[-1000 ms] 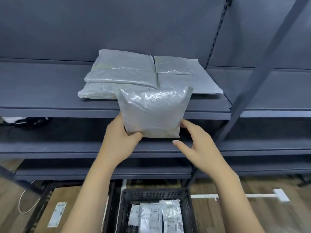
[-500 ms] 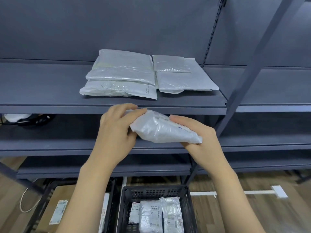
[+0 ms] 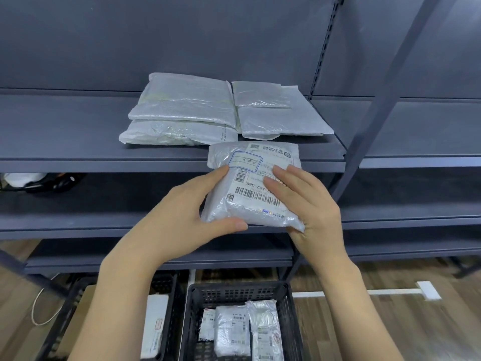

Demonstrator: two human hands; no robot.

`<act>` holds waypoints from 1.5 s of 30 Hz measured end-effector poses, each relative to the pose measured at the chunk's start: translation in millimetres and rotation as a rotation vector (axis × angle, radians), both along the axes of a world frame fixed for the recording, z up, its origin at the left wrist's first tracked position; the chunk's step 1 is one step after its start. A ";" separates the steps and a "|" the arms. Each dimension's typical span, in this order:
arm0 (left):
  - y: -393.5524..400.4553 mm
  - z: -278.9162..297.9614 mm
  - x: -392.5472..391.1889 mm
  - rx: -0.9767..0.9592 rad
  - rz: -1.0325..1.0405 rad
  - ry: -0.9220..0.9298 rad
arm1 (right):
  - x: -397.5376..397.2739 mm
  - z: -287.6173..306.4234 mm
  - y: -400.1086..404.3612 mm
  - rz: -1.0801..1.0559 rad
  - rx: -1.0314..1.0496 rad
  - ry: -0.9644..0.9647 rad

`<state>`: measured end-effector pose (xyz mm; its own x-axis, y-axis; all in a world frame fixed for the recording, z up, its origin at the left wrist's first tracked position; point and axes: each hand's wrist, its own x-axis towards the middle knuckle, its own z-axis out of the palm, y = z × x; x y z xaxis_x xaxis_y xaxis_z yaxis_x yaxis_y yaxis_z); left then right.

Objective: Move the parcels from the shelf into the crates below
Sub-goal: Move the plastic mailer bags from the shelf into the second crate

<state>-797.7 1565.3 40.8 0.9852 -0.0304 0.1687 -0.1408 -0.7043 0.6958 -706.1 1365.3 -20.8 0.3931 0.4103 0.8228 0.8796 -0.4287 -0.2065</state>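
Observation:
A small grey plastic parcel [image 3: 250,186] with a barcode label facing me hangs in front of the grey shelf [image 3: 65,142], held by both hands. My left hand [image 3: 187,217] grips its left edge, thumb under the bottom edge. My right hand [image 3: 307,204] holds its right side, fingers lying across the label. Several more grey parcels [image 3: 182,110] lie stacked on the shelf behind it. Straight below stands a black crate [image 3: 292,316] with three labelled parcels in it.
A second black crate [image 3: 166,285] at lower left holds a white packet and a brown box. Lower shelf boards run across behind my hands. A slanted grey upright [image 3: 385,100] crosses the right side. A white cable strip lies on the wooden floor at right.
The parcel has come off the shelf edge and been turned over, so its label side now faces me. My right hand has gone from apart to holding it.

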 end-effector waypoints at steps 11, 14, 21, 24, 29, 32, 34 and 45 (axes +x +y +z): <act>14.9 -2.8 -0.8 -0.060 -0.014 -0.155 | 16.7 -1.7 -8.2 -0.112 0.009 0.159; 20.5 -7.9 -0.4 -0.102 -0.031 -0.100 | 17.0 4.9 -14.8 -0.037 -0.002 0.249; 30.4 -13.5 8.9 -0.017 0.071 -0.239 | 10.3 6.2 -20.1 0.035 -0.277 0.478; 29.4 -14.8 11.1 -0.039 0.097 -0.229 | 12.0 5.5 -21.5 -0.005 -0.411 0.520; 29.0 -18.9 12.8 -0.050 0.106 -0.221 | 9.6 8.4 -15.6 -0.004 -0.494 0.557; 26.5 -18.6 12.4 -0.141 0.149 -0.209 | 8.6 7.7 -11.3 0.040 -0.465 0.568; 24.9 -19.7 13.0 -0.202 0.195 -0.196 | 8.6 4.5 -8.0 0.045 -0.404 0.554; 20.2 -18.7 16.2 -0.252 0.445 0.017 | 3.9 -6.5 15.3 -0.208 0.031 0.429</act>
